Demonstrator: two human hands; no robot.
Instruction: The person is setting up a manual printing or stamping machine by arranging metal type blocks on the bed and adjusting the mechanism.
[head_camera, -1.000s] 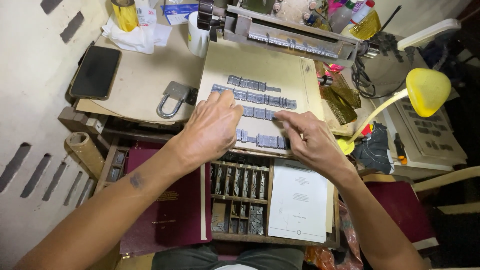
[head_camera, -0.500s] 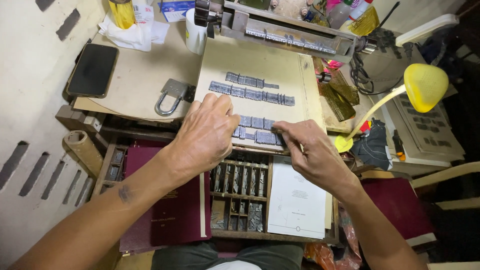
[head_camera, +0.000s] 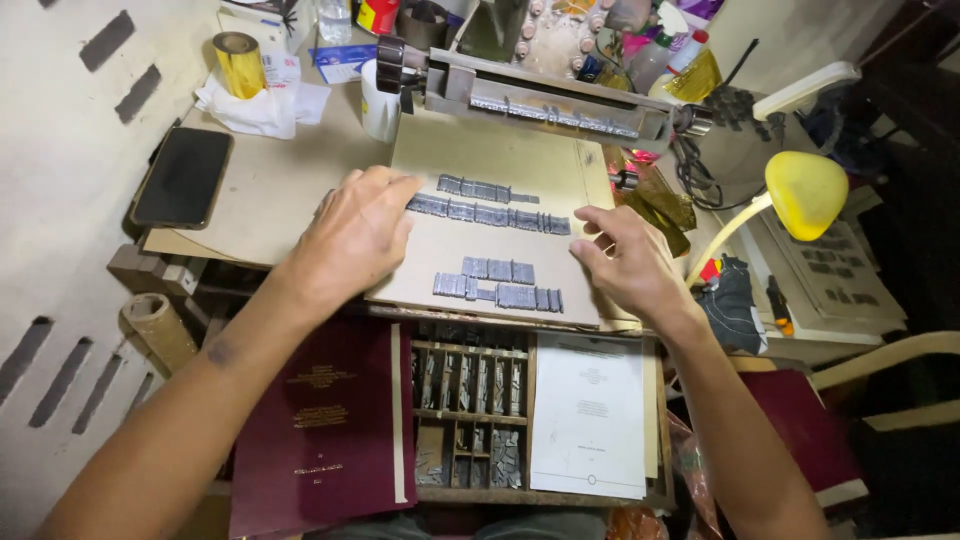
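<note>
In the head view, four rows of grey metal type blocks lay set on the tan board; the left hand and right hand, both unclenched with fingers extended and grasping nothing, pressed against the ends of the second row. The blocks appeared small, rectangular and dull metallic, the board flat and matte, and more type filled the wooden compartment tray below, beside a maroon hardcover book, suggesting composition was well advanced.

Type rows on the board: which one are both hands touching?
The long second row: left hand at its left end, right hand near its right. The other rows lie untouched.
</note>
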